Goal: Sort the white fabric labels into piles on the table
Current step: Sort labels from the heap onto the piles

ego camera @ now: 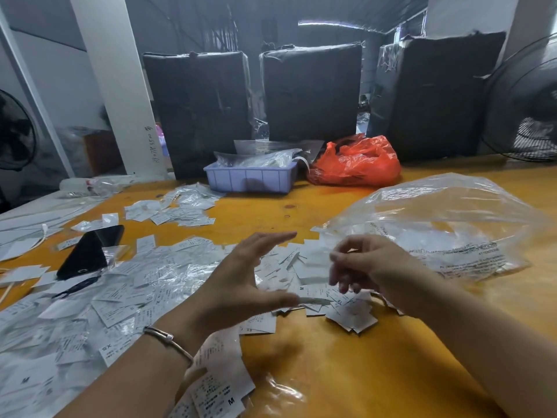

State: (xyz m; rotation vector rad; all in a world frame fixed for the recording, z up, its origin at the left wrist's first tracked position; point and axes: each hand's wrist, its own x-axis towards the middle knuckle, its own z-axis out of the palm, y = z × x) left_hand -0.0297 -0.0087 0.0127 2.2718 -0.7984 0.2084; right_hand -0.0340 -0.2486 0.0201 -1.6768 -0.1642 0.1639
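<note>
Nearest me, thin white labels point(211, 387) (rectangular, printed M and XS) lie scattered over the glossy yellow table point(346, 372). I see my left hand point(241, 282) flat-fingered above them, holding nothing; my right hand point(370, 267) hangs loosely curled beside a crinkled clear bag point(446, 224).

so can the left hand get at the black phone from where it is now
Probably yes. The left hand hovers open over the labels, and the black phone lies uncovered to its left on the table. Only flat labels and clear wrappers lie between them.
</note>
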